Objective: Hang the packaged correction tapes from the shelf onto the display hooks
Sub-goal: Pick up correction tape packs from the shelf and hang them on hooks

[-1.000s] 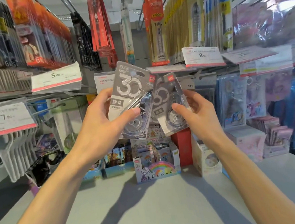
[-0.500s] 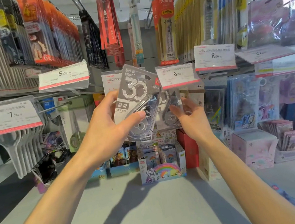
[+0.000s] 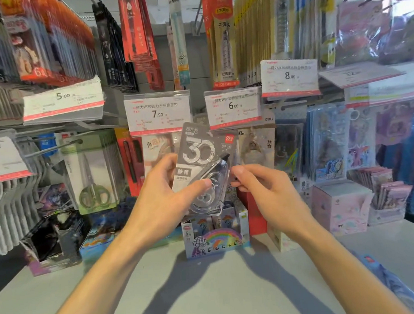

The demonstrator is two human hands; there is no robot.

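Hanging second tape next

Holding one grey tape pack (image 3: 203, 167), the left hand (image 3: 164, 197) clamps it with thumb on the blister, centre frame, below the 7.90 tag (image 3: 158, 112). Right hand (image 3: 263, 189) had a second pack half a second ago; now it holds nothing, fingers loosely curled just beside the pack's right edge. That pack seems to be hung under the 6.00 tag (image 3: 233, 106), so one is left to hang. Around: scissors pack (image 3: 92, 175) on the left, pony box (image 3: 216, 240) on the shelf (image 3: 211, 292) below, pink boxes (image 3: 341, 205) on the right. Price tags overhang the hook tips, likely hiding them.
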